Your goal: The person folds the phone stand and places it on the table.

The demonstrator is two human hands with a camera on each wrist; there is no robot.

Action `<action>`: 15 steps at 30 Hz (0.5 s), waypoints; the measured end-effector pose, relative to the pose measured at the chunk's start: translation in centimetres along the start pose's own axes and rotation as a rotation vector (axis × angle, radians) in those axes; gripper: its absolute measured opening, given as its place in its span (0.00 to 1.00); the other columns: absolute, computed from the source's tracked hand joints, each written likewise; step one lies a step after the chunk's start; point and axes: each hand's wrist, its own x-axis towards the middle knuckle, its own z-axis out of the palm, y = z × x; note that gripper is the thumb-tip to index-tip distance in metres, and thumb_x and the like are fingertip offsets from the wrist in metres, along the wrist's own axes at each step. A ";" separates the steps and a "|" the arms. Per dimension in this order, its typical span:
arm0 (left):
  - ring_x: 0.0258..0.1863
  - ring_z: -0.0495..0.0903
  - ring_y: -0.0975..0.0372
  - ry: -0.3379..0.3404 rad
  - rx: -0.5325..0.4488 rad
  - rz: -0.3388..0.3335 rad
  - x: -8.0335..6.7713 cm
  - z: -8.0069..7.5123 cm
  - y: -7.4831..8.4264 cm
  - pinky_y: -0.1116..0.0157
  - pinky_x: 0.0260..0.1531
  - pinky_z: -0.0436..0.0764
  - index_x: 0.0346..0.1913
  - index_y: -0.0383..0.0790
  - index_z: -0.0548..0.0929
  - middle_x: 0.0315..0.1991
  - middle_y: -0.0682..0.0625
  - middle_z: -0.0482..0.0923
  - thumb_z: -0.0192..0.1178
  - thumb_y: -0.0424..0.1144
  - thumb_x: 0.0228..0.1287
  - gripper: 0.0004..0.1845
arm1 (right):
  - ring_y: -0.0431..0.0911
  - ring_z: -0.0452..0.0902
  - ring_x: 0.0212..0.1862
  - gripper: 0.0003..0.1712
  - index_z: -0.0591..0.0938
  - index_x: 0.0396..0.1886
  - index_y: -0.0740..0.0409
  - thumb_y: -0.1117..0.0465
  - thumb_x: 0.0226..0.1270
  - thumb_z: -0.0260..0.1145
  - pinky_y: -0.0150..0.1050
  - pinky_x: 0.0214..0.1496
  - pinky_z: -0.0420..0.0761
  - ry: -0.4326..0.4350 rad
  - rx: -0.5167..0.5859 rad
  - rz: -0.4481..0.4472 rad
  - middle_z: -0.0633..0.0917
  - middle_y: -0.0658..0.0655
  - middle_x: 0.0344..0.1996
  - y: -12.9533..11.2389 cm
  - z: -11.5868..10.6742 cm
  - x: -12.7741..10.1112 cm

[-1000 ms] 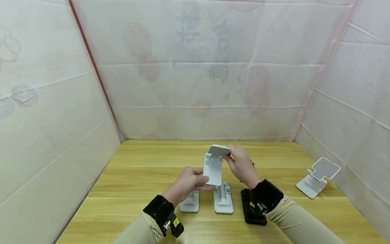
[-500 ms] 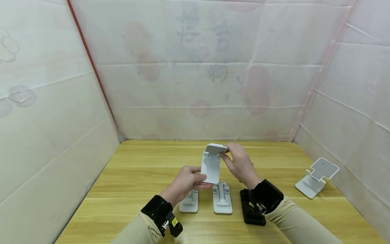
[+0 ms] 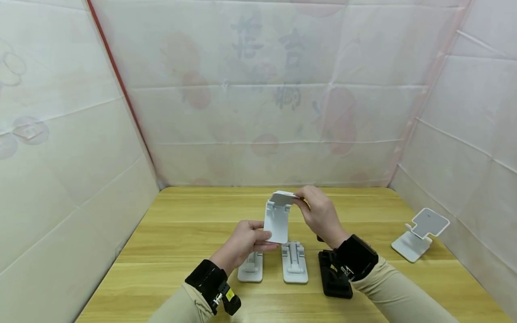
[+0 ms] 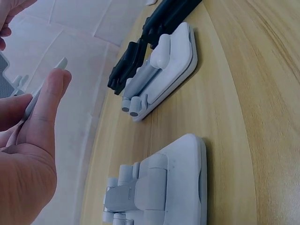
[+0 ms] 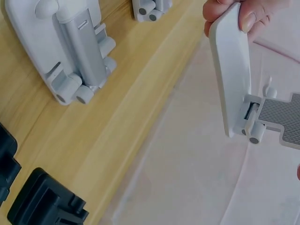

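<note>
— Stand position?
— White phone stand point(image 3: 277, 220) upright above the table point(image 3: 181, 233); my left hand point(image 3: 245, 241) pinches its lower plate.
— Right hand?
— My right hand point(image 3: 319, 213) pinches the top plate, hinge between both.

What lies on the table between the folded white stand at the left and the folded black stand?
In the head view, another folded white phone stand lies between the left white stand and the black stand.
</note>
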 end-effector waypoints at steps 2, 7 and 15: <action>0.47 0.88 0.46 -0.013 -0.017 0.006 0.0 0.0 0.2 0.58 0.50 0.88 0.67 0.21 0.72 0.52 0.30 0.83 0.57 0.27 0.73 0.23 | 0.47 0.75 0.32 0.13 0.80 0.37 0.60 0.74 0.58 0.75 0.42 0.32 0.77 -0.007 -0.013 -0.025 0.81 0.55 0.30 -0.1 0.1 0.0; 0.50 0.87 0.46 -0.048 -0.074 0.036 0.0 0.0 0.9 0.58 0.53 0.86 0.68 0.20 0.70 0.56 0.28 0.80 0.57 0.29 0.74 0.24 | 0.47 0.76 0.33 0.07 0.79 0.36 0.60 0.69 0.66 0.71 0.42 0.35 0.79 -0.052 -0.040 -0.126 0.80 0.53 0.30 -0.4 0.5 -0.4; 0.49 0.88 0.47 -0.048 -0.121 0.040 -0.1 -0.2 1.4 0.58 0.53 0.86 0.68 0.22 0.72 0.59 0.28 0.79 0.58 0.28 0.74 0.23 | 0.48 0.79 0.38 0.06 0.79 0.34 0.59 0.67 0.72 0.67 0.42 0.42 0.81 -0.068 -0.031 -0.172 0.84 0.53 0.32 -0.9 0.6 -0.8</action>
